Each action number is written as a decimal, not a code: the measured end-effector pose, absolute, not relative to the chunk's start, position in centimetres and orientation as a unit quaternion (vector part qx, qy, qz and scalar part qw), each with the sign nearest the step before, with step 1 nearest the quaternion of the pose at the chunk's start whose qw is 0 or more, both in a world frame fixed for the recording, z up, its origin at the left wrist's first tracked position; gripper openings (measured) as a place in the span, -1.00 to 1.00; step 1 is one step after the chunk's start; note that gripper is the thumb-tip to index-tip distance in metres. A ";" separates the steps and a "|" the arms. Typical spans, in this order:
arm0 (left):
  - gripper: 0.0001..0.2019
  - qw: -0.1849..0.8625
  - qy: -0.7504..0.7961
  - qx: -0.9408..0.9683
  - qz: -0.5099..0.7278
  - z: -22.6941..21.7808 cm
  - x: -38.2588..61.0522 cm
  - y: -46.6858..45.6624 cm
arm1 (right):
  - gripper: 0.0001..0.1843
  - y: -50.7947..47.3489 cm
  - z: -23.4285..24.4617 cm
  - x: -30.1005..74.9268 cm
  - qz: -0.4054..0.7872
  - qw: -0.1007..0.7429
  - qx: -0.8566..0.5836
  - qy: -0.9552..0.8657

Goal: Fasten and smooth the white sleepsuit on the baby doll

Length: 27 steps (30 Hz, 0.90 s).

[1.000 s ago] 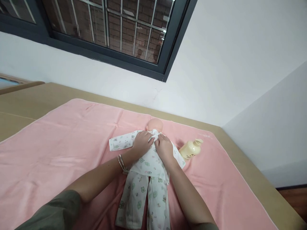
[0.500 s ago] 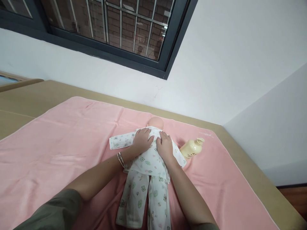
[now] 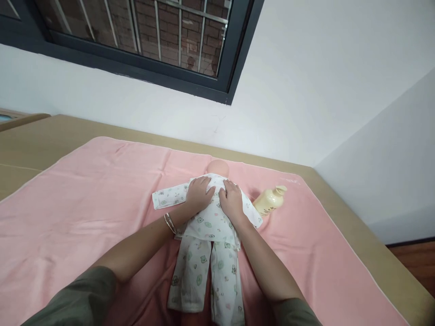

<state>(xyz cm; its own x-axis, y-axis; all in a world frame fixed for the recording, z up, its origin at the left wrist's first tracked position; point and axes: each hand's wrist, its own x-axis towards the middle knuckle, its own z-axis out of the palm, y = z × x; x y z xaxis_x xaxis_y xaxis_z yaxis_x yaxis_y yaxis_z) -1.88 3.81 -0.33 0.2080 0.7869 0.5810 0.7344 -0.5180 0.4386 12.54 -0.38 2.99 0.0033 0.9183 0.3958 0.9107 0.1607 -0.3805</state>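
A baby doll (image 3: 212,222) in a white printed top and matching trousers (image 3: 226,271) lies stretched out, its bald head (image 3: 218,168) towards the wall. My left hand (image 3: 199,194) rests with its fingers out on the left side of the doll's upper body. On the right side my right hand (image 3: 232,201) lies the same way, thumb pointing inward. Both palms press on the cloth of the top, and the thumbs almost meet. Just right of the doll's sleeve, a pale yellow pump bottle (image 3: 270,200) leans over on the blanket.
Under the doll a pink blanket (image 3: 84,190) covers much of the wooden surface (image 3: 326,190). A white wall (image 3: 163,108) rises behind it, with a dark-framed barred window (image 3: 224,86) above. Another wall (image 3: 404,158) stands at the right.
The camera view has shifted slightly, so the window sits higher and further left. Both hands stay on the doll's upper body, with hardly any movement over it.
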 end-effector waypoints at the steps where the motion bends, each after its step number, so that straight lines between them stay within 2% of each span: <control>1: -0.64 0.034 0.488 0.775 0.399 -0.3 -1.9 3.8 | -0.53 -0.3 3.0 12.5 0.006 0.286 -0.648 -0.706; 7: -0.64 0.042 0.480 0.768 0.422 -0.6 -1.9 3.9 | -0.52 -0.5 3.4 12.7 0.008 0.278 -0.645 -0.712; 12: -0.62 0.064 0.461 0.751 0.470 -1.2 -2.2 3.8 | -0.39 -1.6 3.9 12.3 -0.047 0.330 -0.615 -0.715; 18: -0.60 0.076 0.442 0.725 0.522 -1.5 -2.4 3.5 | -0.49 -1.7 4.3 11.6 0.000 0.215 -0.570 -0.793; 22: -0.59 0.083 0.440 0.723 0.526 -1.4 -2.4 3.5 | -0.47 -1.9 4.6 11.7 -0.029 0.238 -0.578 -0.780; 25: -0.59 0.088 0.436 0.719 0.534 -1.4 -2.4 3.4 | -0.48 -2.1 4.6 11.7 -0.008 0.207 -0.567 -0.797; 27: -0.60 0.088 0.435 0.718 0.536 -1.4 -2.4 3.4 | -0.50 -2.1 4.7 11.5 -0.010 0.216 -0.572 -0.791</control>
